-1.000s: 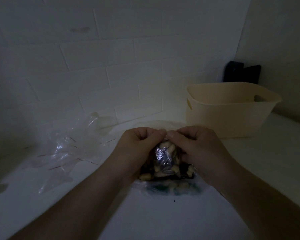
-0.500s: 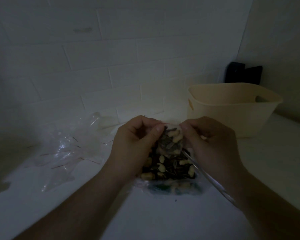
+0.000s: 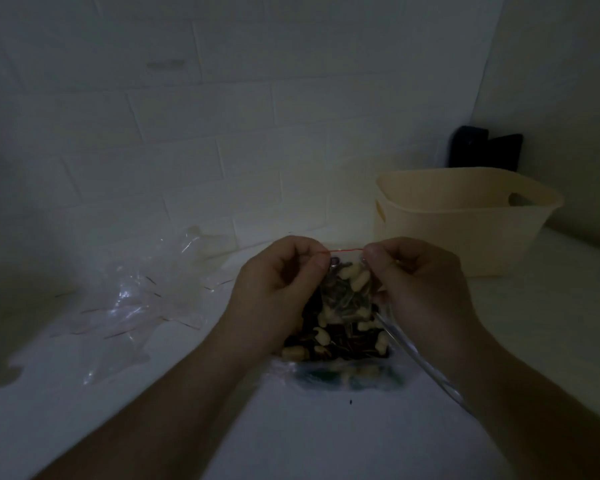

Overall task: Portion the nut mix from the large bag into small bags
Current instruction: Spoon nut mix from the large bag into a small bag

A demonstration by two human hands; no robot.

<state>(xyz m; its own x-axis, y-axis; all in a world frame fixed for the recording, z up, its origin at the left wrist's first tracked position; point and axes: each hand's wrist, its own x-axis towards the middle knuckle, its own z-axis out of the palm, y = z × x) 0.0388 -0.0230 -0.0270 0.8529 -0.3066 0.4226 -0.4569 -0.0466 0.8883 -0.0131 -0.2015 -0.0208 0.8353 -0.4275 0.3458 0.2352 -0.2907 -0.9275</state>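
Note:
A small clear bag (image 3: 347, 292) filled with nut mix hangs between my hands, its red zip strip stretched level at the top. My left hand (image 3: 278, 289) pinches the strip's left end and my right hand (image 3: 420, 285) pinches its right end. Below and behind the small bag lies the large bag (image 3: 340, 348) of dark and pale nuts on the white counter, partly hidden by my hands. Its clear edge runs down to the right under my right wrist.
A heap of empty small clear bags (image 3: 129, 299) with red strips lies on the counter to the left. A cream plastic basket (image 3: 465, 220) stands at the back right near the wall corner, with a dark object (image 3: 484, 150) behind it. The scene is dim.
My hands have moved apart along the small bag's top, from touching each other to holding its two ends. The bag has risen a little and its red strip now shows.

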